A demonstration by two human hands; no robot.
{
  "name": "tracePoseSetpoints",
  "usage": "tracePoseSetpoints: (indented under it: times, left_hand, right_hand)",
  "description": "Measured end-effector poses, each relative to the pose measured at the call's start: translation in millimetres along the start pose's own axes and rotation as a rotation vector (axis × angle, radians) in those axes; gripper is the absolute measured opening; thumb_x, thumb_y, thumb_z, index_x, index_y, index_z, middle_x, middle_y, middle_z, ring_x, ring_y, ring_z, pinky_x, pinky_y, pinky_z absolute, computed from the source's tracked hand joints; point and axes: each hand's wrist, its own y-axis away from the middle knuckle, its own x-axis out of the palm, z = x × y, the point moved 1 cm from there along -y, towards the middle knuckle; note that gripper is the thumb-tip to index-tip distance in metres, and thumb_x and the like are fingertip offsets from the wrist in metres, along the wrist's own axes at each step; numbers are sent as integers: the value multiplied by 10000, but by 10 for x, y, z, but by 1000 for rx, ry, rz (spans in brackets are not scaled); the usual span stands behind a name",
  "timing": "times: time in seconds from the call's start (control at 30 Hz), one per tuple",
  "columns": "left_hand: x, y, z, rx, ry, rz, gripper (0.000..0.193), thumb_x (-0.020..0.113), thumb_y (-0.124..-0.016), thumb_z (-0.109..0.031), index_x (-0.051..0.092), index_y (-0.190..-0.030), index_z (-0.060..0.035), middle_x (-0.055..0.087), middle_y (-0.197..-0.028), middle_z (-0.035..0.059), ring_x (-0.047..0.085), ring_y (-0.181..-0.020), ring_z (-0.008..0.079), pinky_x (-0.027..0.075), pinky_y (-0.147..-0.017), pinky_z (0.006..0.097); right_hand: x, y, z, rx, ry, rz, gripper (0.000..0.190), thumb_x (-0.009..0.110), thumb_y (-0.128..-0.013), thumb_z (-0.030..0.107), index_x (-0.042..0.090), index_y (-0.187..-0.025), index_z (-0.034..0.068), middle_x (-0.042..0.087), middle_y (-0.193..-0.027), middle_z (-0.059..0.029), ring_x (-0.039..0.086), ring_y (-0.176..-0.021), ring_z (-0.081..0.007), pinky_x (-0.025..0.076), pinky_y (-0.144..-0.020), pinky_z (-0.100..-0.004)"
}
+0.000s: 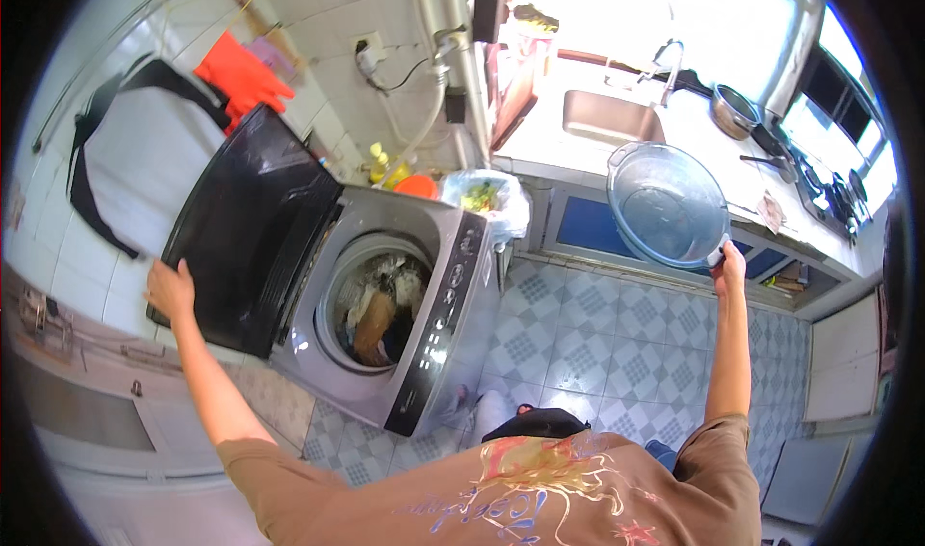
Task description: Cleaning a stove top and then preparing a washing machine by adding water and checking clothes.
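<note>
My left hand [171, 290] is at the outer edge of the raised dark lid [246, 235] of a top-loading washing machine [361, 213]; whether its fingers grip the edge is hard to tell. Inside the open drum lie wet clothes [376, 322], one of them brown, others pale and dark. Off to the right, my right hand [728, 268] grips the handle of a translucent blue plastic basin [668, 206]. The basin is tilted and has nothing visible in it. It is held in front of the counter, beside the sink [611, 116].
A bagged bin [506, 213] with green scraps, an orange bowl [417, 187] and a yellow bottle [390, 166] stand behind the washer. Orange rubber gloves [242, 72] hang on the wall. A metal pot [734, 112] sits on the counter [694, 127]. Patterned tiles [585, 322] cover the floor.
</note>
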Motion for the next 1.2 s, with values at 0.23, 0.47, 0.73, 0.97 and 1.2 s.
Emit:
tracePoseSetpoints:
  times: [0.23, 0.47, 0.73, 0.97, 1.2]
  left_hand:
    - [-417, 130, -60, 179, 328, 34, 353, 540, -787, -299, 530, -832, 50, 566, -802, 231, 533, -769, 390, 405, -647, 433]
    - [-1157, 1699, -814, 502, 543, 347, 277, 628, -601, -101, 543, -858, -42, 539, -816, 109, 504, -812, 282, 402, -717, 379]
    - [-559, 3092, -1499, 724, 443, 557, 608, 696, -602, -174, 431, -1133, -41, 405, -1186, 159, 383, -1087, 331, 317, -916, 444]
    - [-618, 3264, -1888, 392, 637, 632, 635, 680, -645, -240, 406, -1189, -60, 335, -1237, 208, 333, -1115, 378, 281, -920, 464]
    - [-775, 3435, -2889, 454, 428, 626, 569, 611, -721, -327, 395, -1233, -206, 270, -1265, 246, 285, -1134, 419, 255, -931, 528]
  right_hand:
    - [154, -363, -291, 134, -109, -324, 185, 434, -850, 230, 543, -810, 85, 537, -632, -14, 487, -462, -122, 365, -346, -233]
    - [608, -986, -549, 126, -187, -376, 161, 454, -849, 233, 538, -788, 111, 543, -653, 1, 508, -508, -121, 386, -376, -241]
    - [1126, -1631, -813, 184, -175, -499, 189, 459, -838, 253, 527, -864, 79, 554, -758, -32, 542, -565, -150, 429, -407, -252]
    - [1108, -2336, -985, 171, -127, -451, 172, 471, -816, 205, 513, -894, 57, 563, -765, -71, 563, -569, -174, 462, -413, -264]
    - [1169, -2578, -1044, 261, -116, -357, 155, 458, -822, 203, 512, -870, 66, 556, -721, -50, 538, -528, -156, 443, -404, -258]
